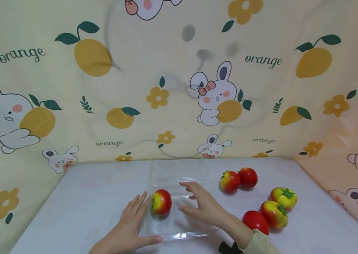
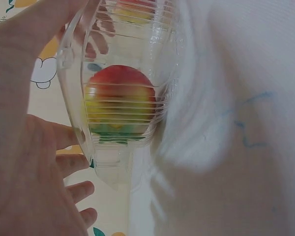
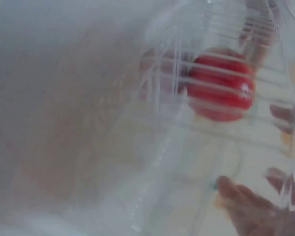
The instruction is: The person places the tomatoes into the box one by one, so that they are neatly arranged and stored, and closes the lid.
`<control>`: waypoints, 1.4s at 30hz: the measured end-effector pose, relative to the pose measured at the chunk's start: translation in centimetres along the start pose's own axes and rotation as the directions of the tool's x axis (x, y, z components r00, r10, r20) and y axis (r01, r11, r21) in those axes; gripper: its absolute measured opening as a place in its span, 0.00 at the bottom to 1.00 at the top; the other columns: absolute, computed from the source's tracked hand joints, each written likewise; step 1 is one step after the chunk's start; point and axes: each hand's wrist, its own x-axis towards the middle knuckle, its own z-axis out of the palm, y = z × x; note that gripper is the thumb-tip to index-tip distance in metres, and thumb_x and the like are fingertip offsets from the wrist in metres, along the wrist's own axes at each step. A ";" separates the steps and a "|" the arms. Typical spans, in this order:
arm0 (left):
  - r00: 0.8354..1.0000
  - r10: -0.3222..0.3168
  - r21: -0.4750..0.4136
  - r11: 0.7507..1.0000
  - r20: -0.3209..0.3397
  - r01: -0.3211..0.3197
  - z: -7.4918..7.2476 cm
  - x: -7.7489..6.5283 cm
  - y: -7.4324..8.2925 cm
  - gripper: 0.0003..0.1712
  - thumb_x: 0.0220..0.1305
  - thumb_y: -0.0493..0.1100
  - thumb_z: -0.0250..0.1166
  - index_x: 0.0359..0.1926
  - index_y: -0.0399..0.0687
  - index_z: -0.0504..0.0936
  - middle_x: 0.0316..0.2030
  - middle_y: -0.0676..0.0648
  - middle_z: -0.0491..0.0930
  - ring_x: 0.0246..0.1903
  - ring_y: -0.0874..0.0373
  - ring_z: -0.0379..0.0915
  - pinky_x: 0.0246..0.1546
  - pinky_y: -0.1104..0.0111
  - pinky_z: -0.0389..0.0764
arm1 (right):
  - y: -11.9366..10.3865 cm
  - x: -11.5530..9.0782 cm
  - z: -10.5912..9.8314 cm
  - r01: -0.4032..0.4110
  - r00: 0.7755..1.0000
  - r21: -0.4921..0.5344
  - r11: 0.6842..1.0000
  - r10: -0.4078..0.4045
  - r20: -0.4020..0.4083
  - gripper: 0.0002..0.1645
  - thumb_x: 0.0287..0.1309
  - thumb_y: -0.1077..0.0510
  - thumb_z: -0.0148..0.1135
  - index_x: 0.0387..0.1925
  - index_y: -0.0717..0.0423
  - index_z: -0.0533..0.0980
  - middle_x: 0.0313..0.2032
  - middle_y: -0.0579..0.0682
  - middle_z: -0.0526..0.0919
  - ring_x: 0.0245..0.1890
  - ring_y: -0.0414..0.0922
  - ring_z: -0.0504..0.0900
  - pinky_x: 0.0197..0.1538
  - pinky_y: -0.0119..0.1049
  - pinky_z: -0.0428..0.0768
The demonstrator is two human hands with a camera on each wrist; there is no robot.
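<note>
A red-and-yellow fruit (image 1: pixel 161 202) lies in the left part of a clear plastic box (image 1: pixel 182 235), whose lid (image 1: pixel 179 171) is folded back. My left hand (image 1: pixel 127 223) is at the box's left side, fingers straight beside the fruit and thumb stretched along the front corner. In the left wrist view that hand (image 2: pixel 44 162) spreads along the rim, and the fruit (image 2: pixel 120 101) shows through the ribbed wall. Over the right part of the box hovers my right hand (image 1: pixel 205 204), fingers loosely bent, thumb apart, nothing between them. The right wrist view is blurred; the fruit (image 3: pixel 221 86) appears red there.
To the right of the box, two fruits (image 1: pixel 229 182) sit together at the back. Nearer me is a group of three, with a red fruit (image 1: pixel 255 221) partly behind my right forearm. A patterned cloth (image 1: pixel 172 88) hangs behind the white table (image 1: pixel 103 190).
</note>
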 end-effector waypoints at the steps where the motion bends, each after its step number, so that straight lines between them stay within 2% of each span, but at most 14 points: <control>1: 1.000 0.000 0.000 1.000 0.002 0.000 0.0 0.0 0.0 0.65 0.41 0.76 0.65 0.75 0.55 0.50 0.76 0.46 0.43 0.73 0.40 0.35 0.66 0.33 0.40 | 0.1 -0.1 -0.1 -0.002 1.000 0.001 1.000 0.002 -0.007 0.40 0.56 0.46 0.67 0.67 0.46 0.62 0.64 0.55 0.68 0.57 0.55 0.76 0.49 0.48 0.83; 8: 0.999 -0.032 -0.006 0.999 0.028 0.032 -0.2 0.0 0.1 0.65 0.41 0.77 0.65 0.75 0.55 0.50 0.76 0.48 0.42 0.74 0.42 0.33 0.65 0.32 0.44 | 0.6 -0.9 -1.1 -0.022 0.997 -0.014 1.000 0.021 -0.079 0.39 0.56 0.47 0.68 0.66 0.49 0.64 0.62 0.56 0.70 0.56 0.56 0.77 0.47 0.49 0.83; 17: 0.999 -0.036 -0.012 0.999 0.037 0.037 -0.3 0.0 0.2 0.65 0.41 0.76 0.65 0.75 0.54 0.50 0.76 0.47 0.41 0.74 0.41 0.33 0.66 0.33 0.40 | 1.8 -2.5 -2.9 -0.094 0.981 -0.041 0.995 0.086 -0.174 0.40 0.51 0.49 0.71 0.65 0.47 0.66 0.60 0.50 0.73 0.54 0.54 0.78 0.46 0.47 0.84; 29: 0.999 -0.029 -0.023 0.999 0.035 0.029 -0.3 0.1 0.3 0.65 0.41 0.76 0.65 0.75 0.57 0.50 0.76 0.47 0.41 0.74 0.41 0.33 0.66 0.32 0.41 | 3.1 -4.2 -5.0 -0.150 0.969 -0.095 0.984 0.128 -0.209 0.40 0.50 0.50 0.72 0.64 0.47 0.67 0.59 0.53 0.73 0.51 0.54 0.79 0.44 0.44 0.85; 36: 0.998 -0.040 -0.030 0.999 0.044 0.042 -0.4 0.1 0.2 0.65 0.41 0.75 0.66 0.76 0.57 0.49 0.76 0.47 0.40 0.74 0.41 0.33 0.64 0.31 0.44 | 3.7 -5.0 -6.2 -0.157 0.970 -0.109 0.982 0.133 -0.202 0.38 0.50 0.48 0.72 0.62 0.47 0.68 0.56 0.54 0.75 0.51 0.52 0.78 0.47 0.42 0.84; 42: 0.998 -0.029 -0.043 0.999 0.049 0.031 -0.3 0.0 0.3 0.64 0.43 0.75 0.65 0.76 0.57 0.48 0.76 0.47 0.39 0.73 0.40 0.33 0.62 0.30 0.49 | 4.4 -6.0 -7.2 -0.180 0.971 -0.136 0.974 0.154 -0.183 0.37 0.49 0.47 0.72 0.59 0.52 0.70 0.55 0.54 0.75 0.49 0.51 0.78 0.43 0.41 0.85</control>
